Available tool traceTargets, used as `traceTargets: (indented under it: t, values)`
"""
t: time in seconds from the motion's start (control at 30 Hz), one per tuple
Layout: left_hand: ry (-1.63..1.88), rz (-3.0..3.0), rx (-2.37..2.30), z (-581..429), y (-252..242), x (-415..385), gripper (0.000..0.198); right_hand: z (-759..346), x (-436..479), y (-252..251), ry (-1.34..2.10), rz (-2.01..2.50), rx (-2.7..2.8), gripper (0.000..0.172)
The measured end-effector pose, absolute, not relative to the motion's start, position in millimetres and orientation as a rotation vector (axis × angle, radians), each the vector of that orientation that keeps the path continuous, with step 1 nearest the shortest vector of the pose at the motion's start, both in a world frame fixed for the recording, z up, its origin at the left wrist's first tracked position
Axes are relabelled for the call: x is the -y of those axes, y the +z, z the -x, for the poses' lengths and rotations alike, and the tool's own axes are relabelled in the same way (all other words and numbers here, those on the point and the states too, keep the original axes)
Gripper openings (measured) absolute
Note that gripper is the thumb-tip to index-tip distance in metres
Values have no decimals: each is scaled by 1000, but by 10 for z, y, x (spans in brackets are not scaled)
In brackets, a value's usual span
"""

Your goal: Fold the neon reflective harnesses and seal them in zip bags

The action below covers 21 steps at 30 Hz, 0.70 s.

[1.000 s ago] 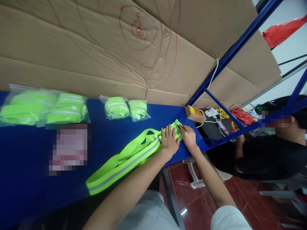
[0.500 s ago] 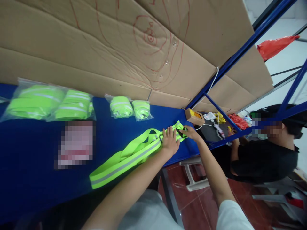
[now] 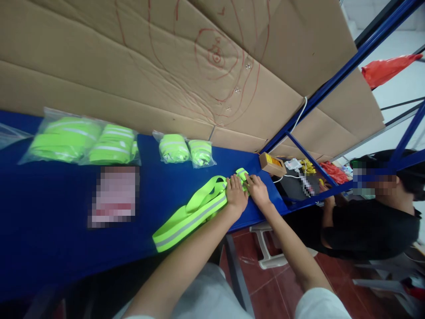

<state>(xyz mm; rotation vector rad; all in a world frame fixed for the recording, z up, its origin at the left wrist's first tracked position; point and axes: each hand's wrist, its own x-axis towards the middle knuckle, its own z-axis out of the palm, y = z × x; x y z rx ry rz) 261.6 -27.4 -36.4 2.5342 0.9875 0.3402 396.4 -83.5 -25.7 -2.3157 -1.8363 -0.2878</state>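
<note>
A neon-yellow reflective belt with a grey stripe lies in long loops on the blue table, its left bend near the front edge. My left hand rests flat across the belt, fingers stretched out and pressing it down. Just to the right, my right hand has its fingers curled on the belt's far end, which is folded into a short bundle that pokes out above the fingertips. The hands are close together, and they cover part of the fold.
Clear bags of folded yellow belts line the back of the blue table. A blurred pinkish packet lies at left. A small cardboard box stands by the blue frame post. Beyond it, another person works at right.
My right hand has moved left, close to my left hand, folding the belt's far end over. The belt's left bend has drawn rightward. The view has shifted slightly.
</note>
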Motion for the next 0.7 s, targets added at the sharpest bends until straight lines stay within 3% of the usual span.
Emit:
traceTargets:
  t: [0.33, 0.5, 0.7]
  values:
    - [367, -2510, -965, -2566, -334, 214, 85, -4204, 905, -10, 28, 2185, 1830, 57]
    - [400, -2524, -928, -2540, -324, 183, 84, -4370, 882, -155, -15, 2286, 1608, 67]
    - [394, -2540, -905, -2543, -357, 167, 77, -4280, 789, -512, -118, 2351, 1432, 54]
